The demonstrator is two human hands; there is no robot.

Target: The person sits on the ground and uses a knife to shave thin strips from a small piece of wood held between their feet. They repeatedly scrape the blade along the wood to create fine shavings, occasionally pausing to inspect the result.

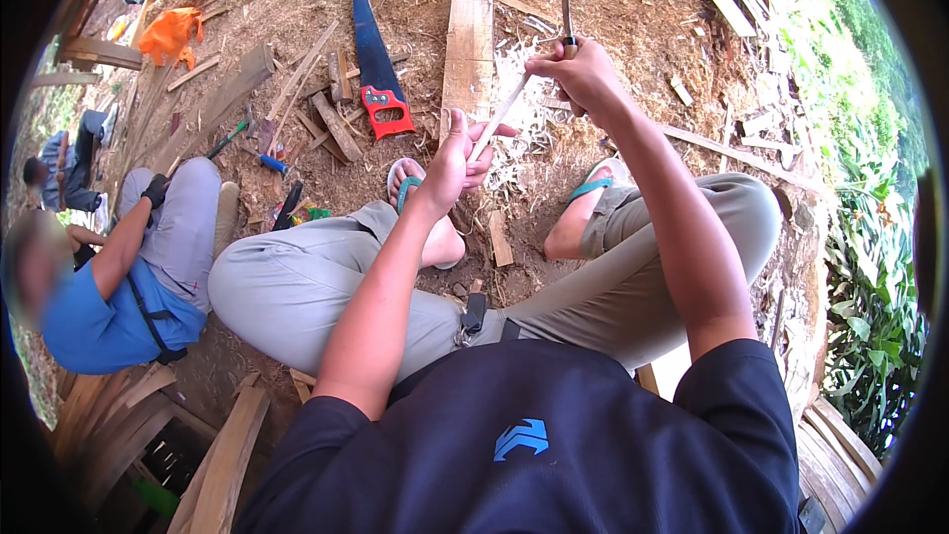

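My left hand (453,166) is closed on the lower end of a thin, pale wooden stick (506,111), its thumb pointing up. The stick slants up and to the right, and its far end meets the fingers of my right hand (585,81). That hand grips the handle of a knife (566,2), whose narrow, slightly curved blade points away from me. Between my feet and beyond them, pale wood shavings (514,143) lie on the ground beside a flat wooden board (468,49).
A handsaw (378,64) with a red handle lies left of the board. Wood scraps (336,124) and an orange bag (171,37) are farther left. A person in a blue shirt (124,311) sits at my left. Green plants (860,257) grow along the right.
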